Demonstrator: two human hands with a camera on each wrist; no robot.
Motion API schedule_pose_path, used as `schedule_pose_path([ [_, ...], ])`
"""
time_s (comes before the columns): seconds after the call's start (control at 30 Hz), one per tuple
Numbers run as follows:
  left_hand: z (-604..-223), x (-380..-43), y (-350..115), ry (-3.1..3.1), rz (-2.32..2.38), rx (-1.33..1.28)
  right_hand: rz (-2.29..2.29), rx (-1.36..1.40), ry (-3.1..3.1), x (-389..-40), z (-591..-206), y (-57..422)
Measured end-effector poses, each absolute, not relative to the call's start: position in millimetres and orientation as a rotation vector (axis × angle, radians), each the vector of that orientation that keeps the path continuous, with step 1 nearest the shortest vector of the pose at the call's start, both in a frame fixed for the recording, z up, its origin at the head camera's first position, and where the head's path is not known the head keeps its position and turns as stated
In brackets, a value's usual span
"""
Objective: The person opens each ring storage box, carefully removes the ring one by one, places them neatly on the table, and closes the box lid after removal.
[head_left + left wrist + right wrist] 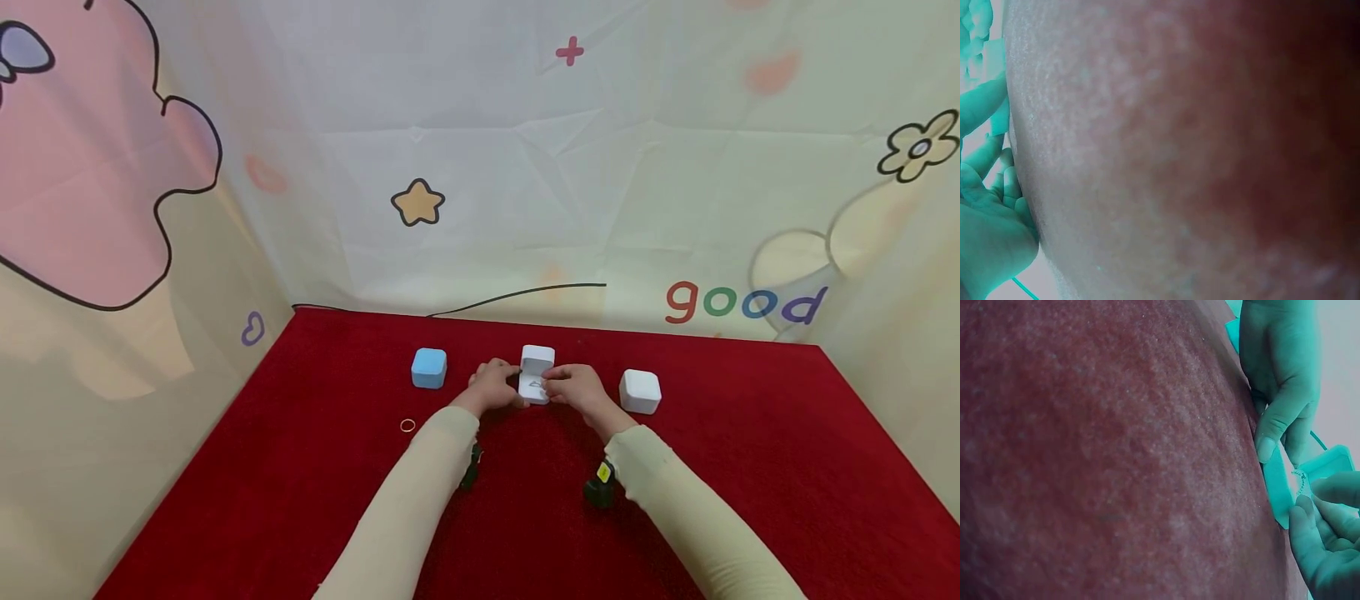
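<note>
A small white ring box (537, 358) stands with its lid raised on the red cloth. My left hand (493, 387) holds the box at its left side; in the right wrist view the thumb presses its edge. From the right, my right hand (581, 389) reaches to the box opening. There its thumb and forefinger pinch a ring (1302, 481) studded with small stones, which sits at the box's insert. How deep the ring sits is hidden by the fingertips. The left wrist view is mostly filled by a blurred close surface.
A closed light blue box (429, 368) is left of the hands, and a closed white box (641, 392) is to the right. A thin gold-coloured ring (407, 425) lies on the red cloth (315, 467) beside the left sleeve. A printed curtain (480, 167) hangs behind.
</note>
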State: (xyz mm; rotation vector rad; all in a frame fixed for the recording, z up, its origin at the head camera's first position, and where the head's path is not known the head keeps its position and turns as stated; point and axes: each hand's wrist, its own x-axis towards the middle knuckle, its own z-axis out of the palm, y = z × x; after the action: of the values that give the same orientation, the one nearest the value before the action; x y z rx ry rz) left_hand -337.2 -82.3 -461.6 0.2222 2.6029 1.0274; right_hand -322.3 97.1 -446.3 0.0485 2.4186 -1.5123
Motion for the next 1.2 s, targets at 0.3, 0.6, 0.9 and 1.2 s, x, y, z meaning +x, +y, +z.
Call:
schedule_pose_path([
  [0.3,-461.9,-337.5,-83.3,2.597,0.989,0.257,-1.316,-0.084,2.578,-324.8,-446.3,94.9],
  [0.6,-461.2,-337.2,-84.6,2.600,0.968,0.280,-1.228,-0.194,2.709,-326.5,-451.1,93.0],
  [0.9,-461.3,-336.1,-82.6,2.607,0.981,0.264,-1.179,-0.192,2.751,-323.5,-447.7,91.6],
  [1.2,-461.2,-335.6,-83.2,2.599,1.001,0.264,-1.145,-0.208,2.817,-322.5,-451.3,88.7],
])
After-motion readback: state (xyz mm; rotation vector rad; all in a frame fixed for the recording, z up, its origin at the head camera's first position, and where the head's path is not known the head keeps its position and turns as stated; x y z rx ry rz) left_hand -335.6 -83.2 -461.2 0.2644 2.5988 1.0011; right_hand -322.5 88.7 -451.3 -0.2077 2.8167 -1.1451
